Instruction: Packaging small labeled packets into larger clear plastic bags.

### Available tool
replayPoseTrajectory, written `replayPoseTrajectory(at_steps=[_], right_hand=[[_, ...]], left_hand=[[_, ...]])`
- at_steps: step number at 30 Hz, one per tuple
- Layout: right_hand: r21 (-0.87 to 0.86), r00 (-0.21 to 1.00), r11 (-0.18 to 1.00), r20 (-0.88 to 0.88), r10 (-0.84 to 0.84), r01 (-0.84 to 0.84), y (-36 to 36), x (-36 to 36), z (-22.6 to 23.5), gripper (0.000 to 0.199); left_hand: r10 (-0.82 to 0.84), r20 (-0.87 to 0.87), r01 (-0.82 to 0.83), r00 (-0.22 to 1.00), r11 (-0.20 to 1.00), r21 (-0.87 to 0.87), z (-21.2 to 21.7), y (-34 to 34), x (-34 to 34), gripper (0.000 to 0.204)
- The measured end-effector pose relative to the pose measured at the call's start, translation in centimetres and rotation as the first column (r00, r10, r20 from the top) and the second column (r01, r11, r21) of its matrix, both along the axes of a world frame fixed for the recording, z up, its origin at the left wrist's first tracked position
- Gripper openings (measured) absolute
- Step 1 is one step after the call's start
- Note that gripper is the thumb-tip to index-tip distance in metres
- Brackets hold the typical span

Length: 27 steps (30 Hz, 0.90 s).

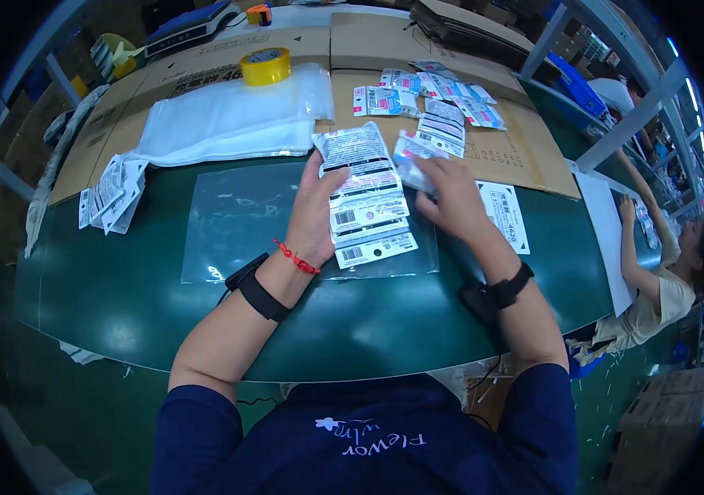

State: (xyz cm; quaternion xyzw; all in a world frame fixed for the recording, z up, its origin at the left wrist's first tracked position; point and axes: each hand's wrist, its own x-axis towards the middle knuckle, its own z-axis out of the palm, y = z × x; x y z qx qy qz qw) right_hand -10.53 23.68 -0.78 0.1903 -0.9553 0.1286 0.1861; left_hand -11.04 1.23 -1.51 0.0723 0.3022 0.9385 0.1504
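Green tabletop (121,289) carries a clear plastic bag (236,223) lying flat, and on its right part sits a fanned stack of white packets (368,210). That fan looks ready to slide apart: the packets overlap loosely on slick film, so a nudge could scatter them or push the bag askew. The left hand (315,210) curls around the stack's left edge, thumb on top, fingers gripping it. The right hand (451,198) is closed on a single small packet (410,157) just above the stack, though how firmly is hard to tell from here. More packets (434,103) lie spread on cardboard (525,157) beyond, near a yellow tape roll (265,66).
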Motion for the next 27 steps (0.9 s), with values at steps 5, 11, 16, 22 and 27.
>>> replayPoseTrajectory(at_steps=[5, 11, 16, 22, 27], right_hand=[[-0.238, 0.978, 0.971, -0.194, -0.072, 0.025, -0.4, 3.3, 3.0, 0.056], [0.166, 0.944, 0.95, -0.155, 0.291, -0.265, -5.1, 7.4, 4.7, 0.066], [0.192, 0.945, 0.936, -0.086, 0.316, -0.295, -5.9, 7.2, 3.4, 0.068], [-0.541, 0.976, 0.813, -0.096, 0.193, -0.214, -5.6, 7.2, 3.0, 0.054], [-0.922, 0.758, 0.098, 0.365, 0.541, 0.374, -4.6, 7.2, 2.1, 0.041]], left_hand=[[-0.048, -0.042, 0.051, 0.998, 0.994, 0.092, -0.1, -0.4, -0.9, 0.046], [-0.21, -0.073, 0.221, 0.975, 0.95, 0.219, 1.3, -0.3, -0.1, 0.047], [0.009, -0.199, -0.047, 0.98, 0.981, -0.188, 0.4, 0.6, -0.2, 0.05], [-0.012, -0.179, -0.006, 0.984, 0.995, -0.097, 0.5, 0.6, 0.1, 0.053], [-0.113, -0.275, 0.056, 0.955, 0.977, -0.206, 0.9, 1.4, 2.1, 0.057]])
